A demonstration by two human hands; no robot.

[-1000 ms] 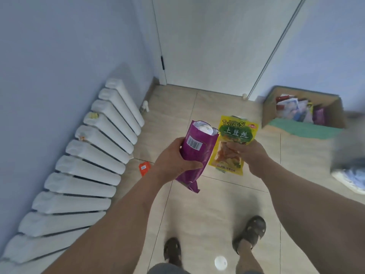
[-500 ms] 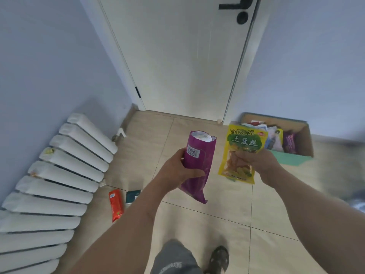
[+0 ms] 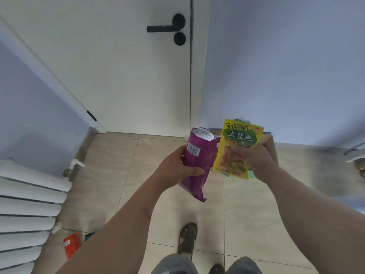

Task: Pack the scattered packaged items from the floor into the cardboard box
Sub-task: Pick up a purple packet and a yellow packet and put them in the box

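Left hand [image 3: 177, 171] grasps the purple pouch [image 3: 199, 163] mid-body, right hand [image 3: 254, 157] the yellow snack packet [image 3: 237, 147] (both probably light, crinkly, slippery film).

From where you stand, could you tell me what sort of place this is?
Probably a room in a home, near its door: a white door with a black handle, a white radiator along the wall, and a tiled floor.

Bare tile floor [image 3: 173, 218] open ahead to door [image 3: 122, 76]. Radiator [image 3: 25, 210] blocks left; orange packet [image 3: 71, 245] lies beside it. Box [image 3: 271, 147] near right wall [image 3: 286, 76].
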